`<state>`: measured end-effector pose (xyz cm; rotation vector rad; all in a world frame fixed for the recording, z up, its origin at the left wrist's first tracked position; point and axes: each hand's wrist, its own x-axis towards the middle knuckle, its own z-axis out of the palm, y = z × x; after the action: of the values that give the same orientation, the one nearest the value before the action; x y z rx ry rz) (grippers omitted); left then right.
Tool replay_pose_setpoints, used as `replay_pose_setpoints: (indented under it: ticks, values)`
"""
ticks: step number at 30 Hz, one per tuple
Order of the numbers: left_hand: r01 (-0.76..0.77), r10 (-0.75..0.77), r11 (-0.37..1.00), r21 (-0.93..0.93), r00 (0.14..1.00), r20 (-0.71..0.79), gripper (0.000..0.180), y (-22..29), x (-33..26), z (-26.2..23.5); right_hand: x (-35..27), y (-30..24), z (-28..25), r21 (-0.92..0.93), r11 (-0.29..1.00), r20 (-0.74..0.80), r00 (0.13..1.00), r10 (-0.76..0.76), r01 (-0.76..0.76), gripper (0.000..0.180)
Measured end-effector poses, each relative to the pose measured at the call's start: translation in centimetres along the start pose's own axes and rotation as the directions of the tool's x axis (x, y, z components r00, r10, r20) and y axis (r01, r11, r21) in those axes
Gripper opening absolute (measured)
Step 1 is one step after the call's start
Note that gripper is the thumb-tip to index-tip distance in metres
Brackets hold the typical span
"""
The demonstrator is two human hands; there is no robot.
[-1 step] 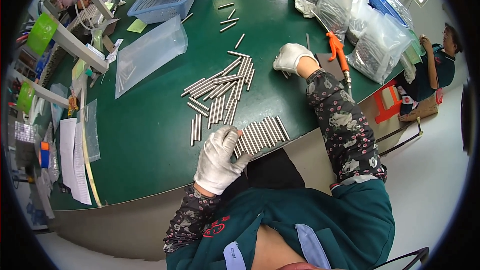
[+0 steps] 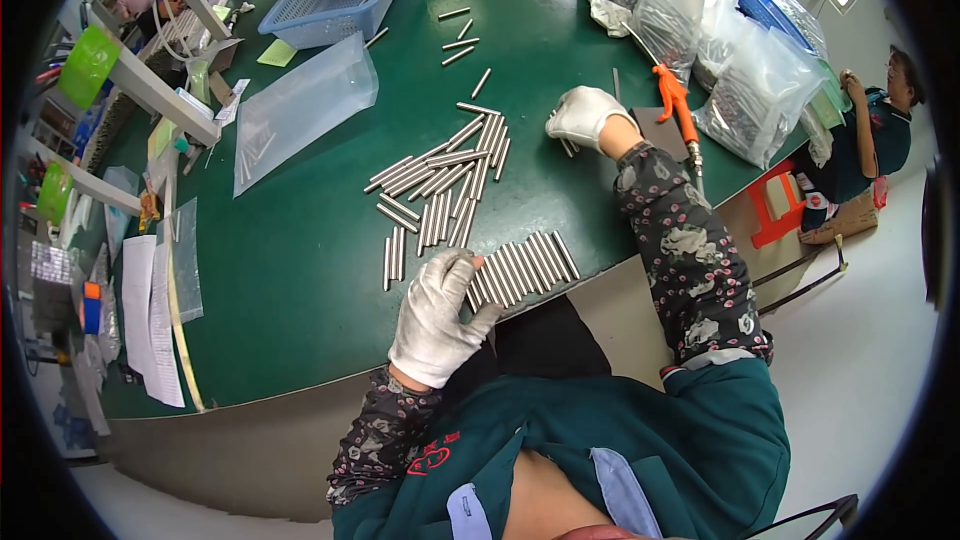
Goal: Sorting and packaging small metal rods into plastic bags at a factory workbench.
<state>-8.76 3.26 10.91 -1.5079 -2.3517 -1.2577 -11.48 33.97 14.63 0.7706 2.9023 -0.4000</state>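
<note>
A neat row of metal pins [image 2: 522, 268] lies side by side near the table's front edge. At the left end of this row is my left hand [image 2: 436, 320] in a white glove, its thumb and forefinger closed about the end pins. My right hand [image 2: 590, 120], also gloved, rests farther off on the right with its fingers curled. Short ends of pins [image 2: 569, 148] poke out beneath those fingers; the rest is hidden. A loose heap of metal pins [image 2: 440, 170] lies beyond my left hand, and several single pins [image 2: 458, 43] are scattered toward the back.
A dark block [image 2: 655, 130] and an orange air gun [image 2: 672, 95] lie by my right wrist. Filled plastic bags [image 2: 755, 90] crowd the back right. A blue basket [image 2: 335, 0] and a clear bag [image 2: 305, 110] are at left, near papers [image 2: 150, 315]. Other people sit beyond the table.
</note>
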Motion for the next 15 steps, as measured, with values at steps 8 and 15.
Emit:
replay_pose_setpoints:
  ticks: [8,15]
  values:
    - [0.263,-0.279,0.928,-0.262,0.96,-0.027,0.037,2.7,4.1,-0.7,-12.6,-6.3,-0.8,0.958,0.277,-0.033,0.987,-0.156,0.076,0.017]
    - [0.374,-0.333,0.769,-0.518,0.927,0.173,0.014,3.9,4.3,0.0,-15.7,-6.6,0.1,0.962,0.215,-0.153,0.985,-0.076,0.166,0.019]
